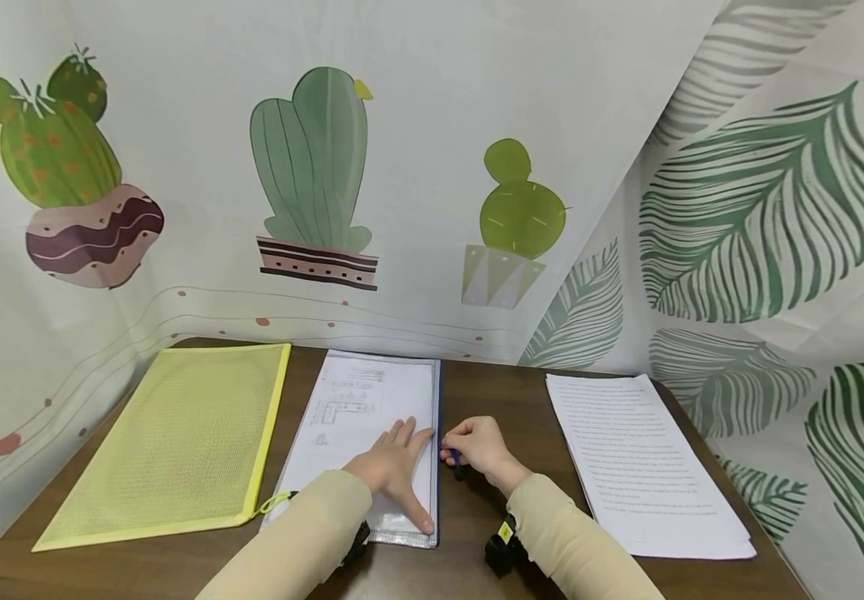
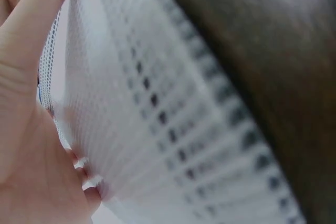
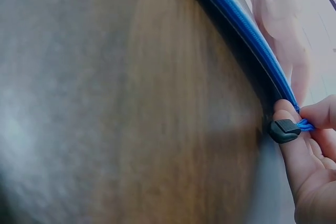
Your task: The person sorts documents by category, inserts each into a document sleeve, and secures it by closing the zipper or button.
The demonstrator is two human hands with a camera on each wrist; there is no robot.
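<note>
A clear mesh zipper pouch (image 1: 360,467) with a printed sheet inside lies on the table, its blue zipper (image 3: 247,38) running down the right side. Flat on the pouch rests my left hand (image 1: 396,468), fingers straight and spread, thumb toward the near edge. In the left wrist view the pouch's mesh (image 2: 131,129) fills the middle beside that hand (image 2: 31,124). Beside the zipper my right hand (image 1: 480,446) pinches a blue zipper pull cord (image 3: 305,125) with a black end piece (image 3: 284,130) between thumb and fingers.
A yellow mesh pouch (image 1: 177,450) with a yellow cord loop (image 1: 274,502) lies on the left. To the right is a stack of printed paper (image 1: 641,475). Brown table (image 1: 506,400) shows between the stack and the clear pouch. A patterned curtain (image 1: 432,167) hangs behind.
</note>
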